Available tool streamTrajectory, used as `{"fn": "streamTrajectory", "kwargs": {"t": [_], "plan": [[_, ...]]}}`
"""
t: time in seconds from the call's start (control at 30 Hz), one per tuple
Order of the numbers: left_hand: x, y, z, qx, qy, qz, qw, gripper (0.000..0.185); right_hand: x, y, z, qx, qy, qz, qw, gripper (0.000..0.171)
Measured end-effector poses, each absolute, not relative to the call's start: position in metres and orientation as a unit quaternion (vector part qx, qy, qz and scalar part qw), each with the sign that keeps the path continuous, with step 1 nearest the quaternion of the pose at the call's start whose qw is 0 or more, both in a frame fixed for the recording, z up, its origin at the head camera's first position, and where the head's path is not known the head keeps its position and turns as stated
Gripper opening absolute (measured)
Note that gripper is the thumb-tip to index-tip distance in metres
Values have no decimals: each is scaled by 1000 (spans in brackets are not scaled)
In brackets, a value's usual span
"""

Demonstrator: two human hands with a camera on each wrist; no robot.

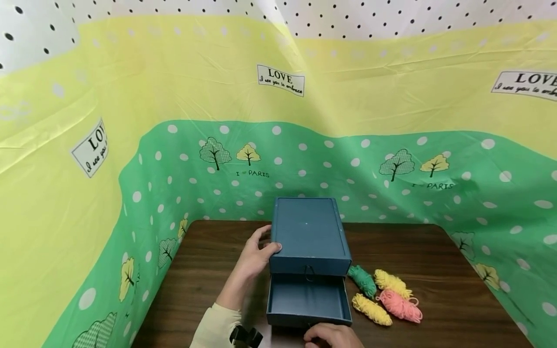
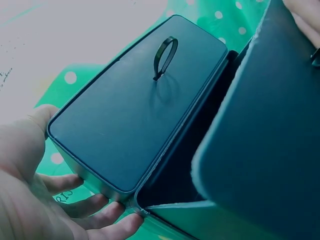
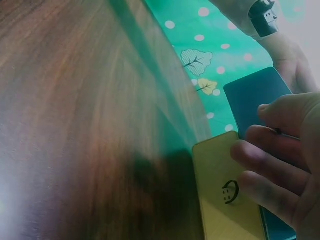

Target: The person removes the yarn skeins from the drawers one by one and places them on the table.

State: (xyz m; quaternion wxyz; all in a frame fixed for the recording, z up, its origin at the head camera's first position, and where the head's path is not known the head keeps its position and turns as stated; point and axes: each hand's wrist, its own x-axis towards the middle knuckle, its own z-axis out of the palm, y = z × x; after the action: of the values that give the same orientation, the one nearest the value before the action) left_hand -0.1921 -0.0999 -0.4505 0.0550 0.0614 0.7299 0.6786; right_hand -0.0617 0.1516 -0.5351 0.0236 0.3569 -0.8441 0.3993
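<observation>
The left grip (image 1: 254,253), spread wide, braces the left side of the blue case (image 1: 310,227) on the bench (image 1: 209,251). The step in hand appears to be drawer operation; the next move calls for a steady case and straight travel. The case's long axis runs front to back; its lower drawer (image 1: 287,319) extends toward the near side. The right grip (image 1: 332,336) bends near the drawer front; whether it pinches anything cannot be told. Four yarn bundles (image 1: 399,305) lie at right.
</observation>
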Motion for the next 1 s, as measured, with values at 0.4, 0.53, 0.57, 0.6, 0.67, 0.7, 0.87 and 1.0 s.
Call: {"fn": "streamTrajectory", "kwargs": {"t": [0.4, 0.53, 0.57, 0.6, 0.67, 0.7, 0.87, 1.0], "plan": [[-194, -101, -449, 50, 729, 681, 44, 68, -77, 142, -521, 299, -870, 392, 27, 11], [-194, -101, -449, 48, 726, 684, 46, 69, -83, 142, -519, 285, -878, 384, 23, 11], [-194, -100, -449, 48, 726, 684, 47, 69, -84, 142, -519, 284, -878, 383, 27, 10], [-194, -100, -449, 49, 726, 684, 48, 68, -85, 142, -519, 283, -880, 381, 35, 10], [-194, -100, -449, 50, 726, 684, 49, 68, -88, 142, -520, 278, -881, 381, 49, 11], [-194, -100, -450, 52, 726, 684, 49, 68, -89, 142, -520, 273, -882, 382, 53, 11], [-195, -101, -450, 60, 726, 683, 50, 68, -98, 144, -522, 248, -889, 381, 56, 14], [-195, -102, -450, 63, 730, 679, 54, 69, -106, 145, -524, 234, -898, 368, 53, 14]]}}
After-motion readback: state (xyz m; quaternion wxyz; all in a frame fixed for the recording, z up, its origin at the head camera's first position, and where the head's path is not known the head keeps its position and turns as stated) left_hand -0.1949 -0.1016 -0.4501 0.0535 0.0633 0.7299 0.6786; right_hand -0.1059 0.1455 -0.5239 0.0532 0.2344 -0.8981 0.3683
